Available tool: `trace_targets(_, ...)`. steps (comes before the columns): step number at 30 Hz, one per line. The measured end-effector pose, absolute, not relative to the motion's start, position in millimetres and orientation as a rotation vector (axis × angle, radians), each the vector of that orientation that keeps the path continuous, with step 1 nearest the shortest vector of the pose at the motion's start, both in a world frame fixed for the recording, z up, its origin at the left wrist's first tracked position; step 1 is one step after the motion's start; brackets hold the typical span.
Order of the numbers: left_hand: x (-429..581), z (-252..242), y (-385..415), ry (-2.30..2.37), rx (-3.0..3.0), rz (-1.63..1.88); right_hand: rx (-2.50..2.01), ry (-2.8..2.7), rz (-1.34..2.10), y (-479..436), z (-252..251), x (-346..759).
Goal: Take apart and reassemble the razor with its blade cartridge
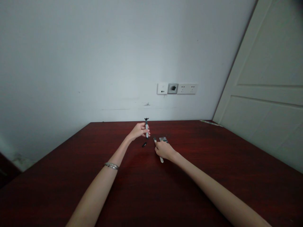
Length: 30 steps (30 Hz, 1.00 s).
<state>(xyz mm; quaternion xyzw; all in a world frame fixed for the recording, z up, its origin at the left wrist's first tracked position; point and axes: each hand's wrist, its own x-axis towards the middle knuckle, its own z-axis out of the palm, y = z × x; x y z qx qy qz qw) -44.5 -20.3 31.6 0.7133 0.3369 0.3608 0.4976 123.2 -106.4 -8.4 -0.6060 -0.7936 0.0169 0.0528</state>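
My left hand (139, 130) is closed round a slim grey-and-white razor handle (147, 128), held upright above the dark red table (213, 164), its black head at the top. My right hand (164, 150) rests on the table with its fingers curled over a second white handle (161, 159) that lies flat, one end sticking out toward me. A small clear blade cartridge case (163, 139) lies just beyond my right hand. A small black cap (144, 144) lies on the table between my two hands.
The table runs to a white wall with a row of sockets (177, 88). A white door (267, 94) stands along the table's right side. A silver bracelet (111, 165) is on my left wrist.
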Motion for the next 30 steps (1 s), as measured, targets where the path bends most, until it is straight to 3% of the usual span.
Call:
trace_targets(20,-44,31,-20,0.809,1.746,0.858,-1.813,-2.413,0.009,-110,-12,121)
trace_targets(30,-43,31,-22,0.832,1.763,0.865,-1.784,-2.184,-0.105,-76,24,181)
